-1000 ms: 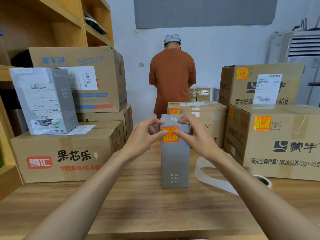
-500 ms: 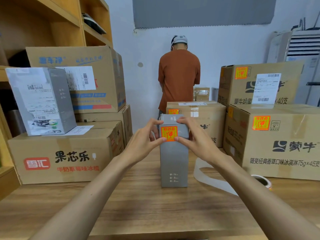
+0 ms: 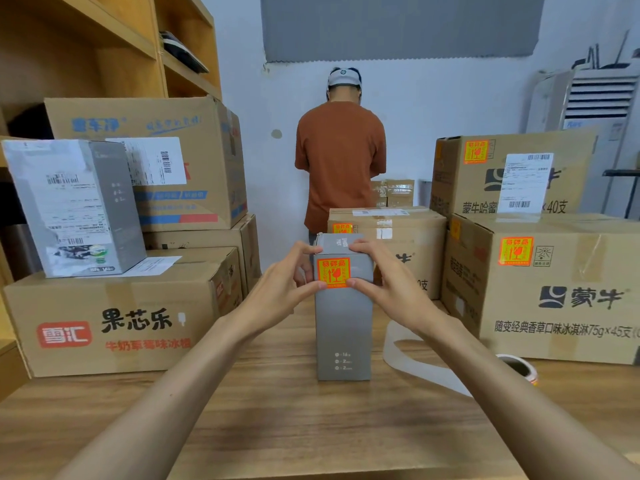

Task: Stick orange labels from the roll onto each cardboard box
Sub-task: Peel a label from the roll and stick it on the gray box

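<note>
A tall grey box (image 3: 343,327) stands upright on the wooden table (image 3: 277,420), an orange label (image 3: 333,272) with red print and a glass symbol stuck flat near its top. The left hand (image 3: 282,289) and right hand (image 3: 388,285) grip the box's upper sides, thumbs pressing the label's lower corners. The label roll (image 3: 519,368) lies well to the right.

The tall box (image 3: 343,334) stands mid-tabletop (image 3: 277,427), a label (image 3: 333,271) on its near face. Cartons flank it in a left stack (image 3: 114,320) and a right stack (image 3: 554,292). The roll (image 3: 519,367) lies near right.
</note>
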